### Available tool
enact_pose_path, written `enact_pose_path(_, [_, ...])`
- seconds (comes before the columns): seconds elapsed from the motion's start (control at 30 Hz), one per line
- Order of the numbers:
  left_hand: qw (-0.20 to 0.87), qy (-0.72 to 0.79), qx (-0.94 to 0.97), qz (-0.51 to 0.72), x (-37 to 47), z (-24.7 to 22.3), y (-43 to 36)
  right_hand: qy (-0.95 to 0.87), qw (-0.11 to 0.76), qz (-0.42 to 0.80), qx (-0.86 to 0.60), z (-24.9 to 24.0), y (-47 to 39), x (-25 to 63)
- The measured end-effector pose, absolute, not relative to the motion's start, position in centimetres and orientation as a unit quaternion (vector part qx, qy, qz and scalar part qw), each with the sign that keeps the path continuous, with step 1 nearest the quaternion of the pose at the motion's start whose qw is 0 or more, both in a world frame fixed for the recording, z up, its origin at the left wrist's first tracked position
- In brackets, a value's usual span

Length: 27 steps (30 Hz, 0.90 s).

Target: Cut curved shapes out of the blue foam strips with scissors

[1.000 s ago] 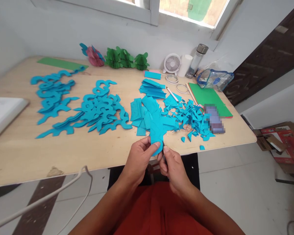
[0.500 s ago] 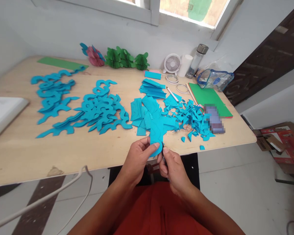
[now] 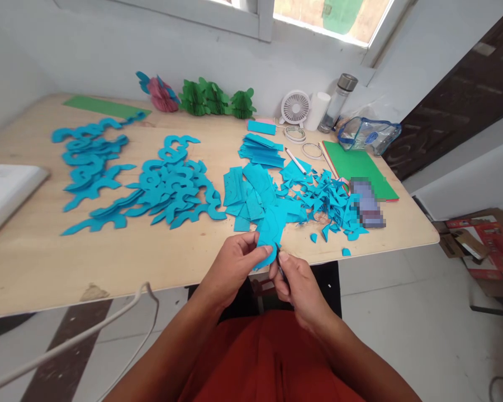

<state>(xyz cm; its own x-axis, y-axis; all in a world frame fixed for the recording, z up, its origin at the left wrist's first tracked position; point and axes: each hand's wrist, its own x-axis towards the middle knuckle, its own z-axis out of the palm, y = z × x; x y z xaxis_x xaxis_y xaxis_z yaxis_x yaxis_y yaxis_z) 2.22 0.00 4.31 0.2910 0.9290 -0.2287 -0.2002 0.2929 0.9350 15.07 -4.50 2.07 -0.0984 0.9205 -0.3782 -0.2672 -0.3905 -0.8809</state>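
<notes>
My left hand (image 3: 241, 262) pinches a folded piece of blue paper (image 3: 271, 226) between thumb and fingers; its lower end is rounded and a curved line is drawn on it. My right hand (image 3: 295, 276) is closed around a dark-handled cutting tool, apparently scissors (image 3: 282, 270), at the paper's right edge. Most of the tool is hidden by my fingers. Just beyond the held paper lie blue paper pieces (image 3: 251, 192) and a heap of blue offcuts (image 3: 327, 198). Cut wavy blue shapes (image 3: 176, 184) are piled to the left, with another group (image 3: 92, 159) farther left.
Green folded-paper figures (image 3: 213, 99), a small fan (image 3: 295, 107), a bottle (image 3: 339, 103) and a clear pouch (image 3: 369, 137) stand along the back. Green sheets (image 3: 362, 162) and a blurred object (image 3: 368, 202) lie right. A white device (image 3: 12, 192) and cable (image 3: 88, 329) are left.
The blue paper has turned slightly, its far end swinging to the right. Both hands stay near the same spot, the right still closed at the paper's edge.
</notes>
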Motion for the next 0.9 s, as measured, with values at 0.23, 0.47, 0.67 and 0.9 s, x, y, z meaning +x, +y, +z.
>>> enact_pose_path(0.23, [0.686,0.431,0.428,0.401,2.08,4.22,0.03,-0.321,0.449,0.666,-0.501,1.99,-4.59,15.02])
enact_pose_path(0.47, [0.655,0.475,0.404,0.426,1.89,3.47,-0.09,-0.326,0.439,0.664,-0.510,1.99,-4.72,15.09])
enact_pose_path(0.67, [0.646,0.482,0.412,0.425,1.92,3.61,-0.09,-0.332,0.433,0.665,-0.511,2.20,-4.64,15.20])
enact_pose_path(0.9, [0.659,0.470,0.411,0.419,1.85,3.87,-0.12,-0.341,0.436,0.657,-0.511,2.33,-4.54,15.18])
